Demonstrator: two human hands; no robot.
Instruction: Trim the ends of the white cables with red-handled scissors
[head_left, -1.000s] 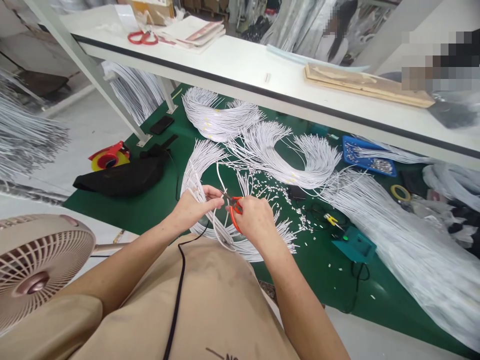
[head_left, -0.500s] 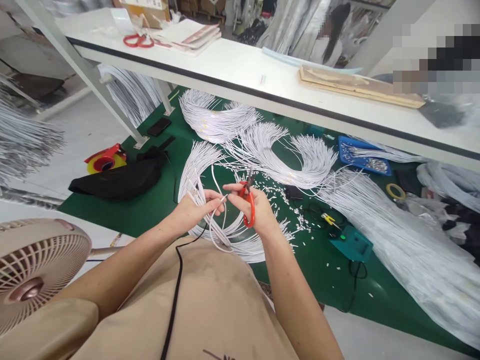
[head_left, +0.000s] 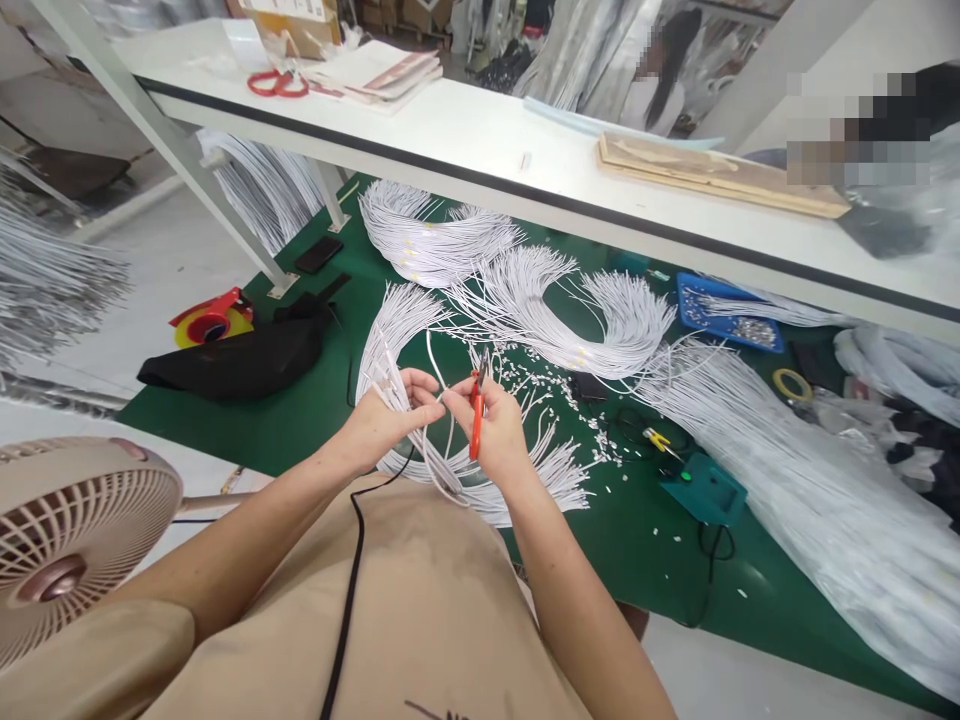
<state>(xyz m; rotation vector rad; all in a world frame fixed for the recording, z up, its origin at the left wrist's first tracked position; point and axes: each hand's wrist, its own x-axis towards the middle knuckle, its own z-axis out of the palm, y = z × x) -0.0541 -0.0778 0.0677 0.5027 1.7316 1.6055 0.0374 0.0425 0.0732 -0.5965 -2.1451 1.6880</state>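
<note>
Parts in tray, cable in left hand

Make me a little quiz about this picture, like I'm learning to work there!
1. Which hand holds the red-handled cutters?
A) Left
B) Right
C) Neither

2. True or false: red scissors lie on the white shelf.

3. Fill in the gap: the tray full of small bits is coloured ____.

Key:
1. B, the right hand.
2. True.
3. Blue.
</note>
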